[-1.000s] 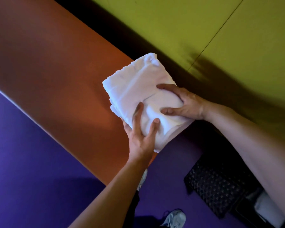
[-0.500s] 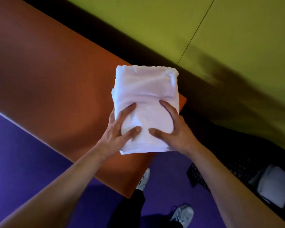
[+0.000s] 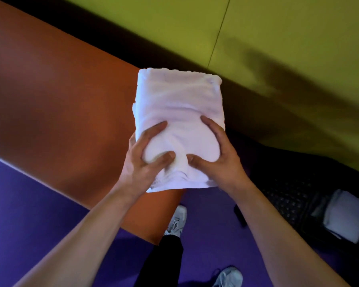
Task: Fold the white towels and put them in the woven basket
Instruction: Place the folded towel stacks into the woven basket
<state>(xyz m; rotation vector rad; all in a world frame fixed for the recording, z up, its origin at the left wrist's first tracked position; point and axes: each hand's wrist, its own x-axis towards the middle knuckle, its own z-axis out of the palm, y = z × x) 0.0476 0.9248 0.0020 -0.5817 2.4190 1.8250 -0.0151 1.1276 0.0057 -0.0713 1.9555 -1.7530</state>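
A folded white towel (image 3: pixel 178 104) is held over the right end of the orange table (image 3: pixel 60 112), its near edge past the table's corner. My left hand (image 3: pixel 141 162) grips the towel's near left side, thumb on top. My right hand (image 3: pixel 216 160) grips the near right side the same way. The dark woven basket (image 3: pixel 286 201) stands on the floor at the lower right, with another folded white towel (image 3: pixel 344 216) lying inside it.
The floor (image 3: pixel 29 214) is purple. A yellow-green wall (image 3: pixel 278 38) runs behind the table, with a dark gap beneath it. My dark trouser leg (image 3: pixel 166 259) and grey shoes (image 3: pixel 228 276) are below the table's corner.
The towel has turned from tilted to square with me, and both hands have shifted to grip its near edge. The view swung right, showing more of the basket.
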